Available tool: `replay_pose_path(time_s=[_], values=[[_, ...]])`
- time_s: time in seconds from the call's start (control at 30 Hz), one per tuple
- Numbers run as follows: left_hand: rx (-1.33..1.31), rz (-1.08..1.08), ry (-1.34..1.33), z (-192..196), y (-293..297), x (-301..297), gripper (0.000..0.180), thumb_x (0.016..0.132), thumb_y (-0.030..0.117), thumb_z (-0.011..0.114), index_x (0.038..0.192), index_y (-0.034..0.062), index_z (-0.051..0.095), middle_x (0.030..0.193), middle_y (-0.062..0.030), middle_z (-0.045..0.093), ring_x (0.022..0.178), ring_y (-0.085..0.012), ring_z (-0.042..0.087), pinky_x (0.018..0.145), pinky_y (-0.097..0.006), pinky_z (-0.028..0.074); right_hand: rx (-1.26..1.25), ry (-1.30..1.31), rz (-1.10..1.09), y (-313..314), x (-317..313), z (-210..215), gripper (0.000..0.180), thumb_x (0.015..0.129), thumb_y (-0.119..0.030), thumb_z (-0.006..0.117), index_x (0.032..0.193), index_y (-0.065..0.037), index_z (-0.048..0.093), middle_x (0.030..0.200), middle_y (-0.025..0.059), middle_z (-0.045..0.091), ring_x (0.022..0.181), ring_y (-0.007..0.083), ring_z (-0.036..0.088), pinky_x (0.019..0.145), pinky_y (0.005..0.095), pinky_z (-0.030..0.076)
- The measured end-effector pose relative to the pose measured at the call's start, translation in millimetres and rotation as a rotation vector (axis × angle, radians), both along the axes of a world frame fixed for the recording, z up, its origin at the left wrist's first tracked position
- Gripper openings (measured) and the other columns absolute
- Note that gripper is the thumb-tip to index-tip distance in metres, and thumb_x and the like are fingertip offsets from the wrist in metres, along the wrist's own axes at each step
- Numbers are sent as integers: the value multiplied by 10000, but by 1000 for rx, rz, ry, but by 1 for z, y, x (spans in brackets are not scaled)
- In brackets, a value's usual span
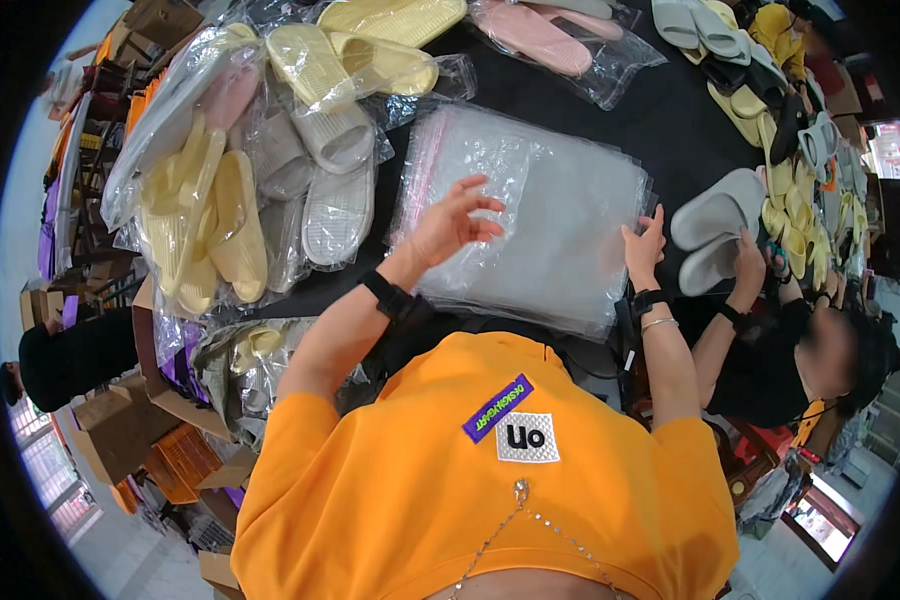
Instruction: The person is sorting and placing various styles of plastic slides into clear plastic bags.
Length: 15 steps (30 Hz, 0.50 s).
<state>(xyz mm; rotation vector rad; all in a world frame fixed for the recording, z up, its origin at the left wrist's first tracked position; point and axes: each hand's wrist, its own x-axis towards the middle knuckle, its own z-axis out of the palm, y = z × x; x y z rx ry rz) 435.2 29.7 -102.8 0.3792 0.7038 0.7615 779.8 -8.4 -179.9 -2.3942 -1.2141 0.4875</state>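
A stack of clear plastic bags (570, 200) lies flat on the black table before me, with a pink strip along its left edge. Over the left part of the stack is my left hand (457, 222), its fingers spread and slightly curled with nothing in them. My right hand (646, 245) is at the stack's right edge, thumb and fingers apart; whether it touches the bags I cannot tell. Just to its right sits a pair of grey slippers (722, 208), which a co-worker's hand (748, 262) touches.
Bagged yellow slippers (235, 225) and bagged grey slippers (338, 215) are heaped on the left. Bagged pink slippers (535, 38) lie at the far side. Loose yellow slippers (792, 235) line the right. Cardboard boxes (120, 425) stand at the lower left; a co-worker (770, 370) sits close on my right.
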Motion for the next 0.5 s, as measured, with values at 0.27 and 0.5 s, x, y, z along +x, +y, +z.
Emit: replay_pose_path(time_s=[0.27,0.5], values=[[398,573,924,-104,24,-15,454,760,135,598,1188,64,464,979,-126,563,807,-240,593,678,-303,465,-190,-34,69,-2,1,-8,725,740,-212,640,1361,-227,268,1239,43,445,1173,305,371,930,543,285],[830,-70,1631,-85,50,-5,515,685,286,690,1135,109,513,994,-119,550,855,-320,540,733,-421,427,-216,-56,90,1,-1,-7,706,739,-218,639,1350,-222,286,1237,51,438,1169,311,370,925,534,292]])
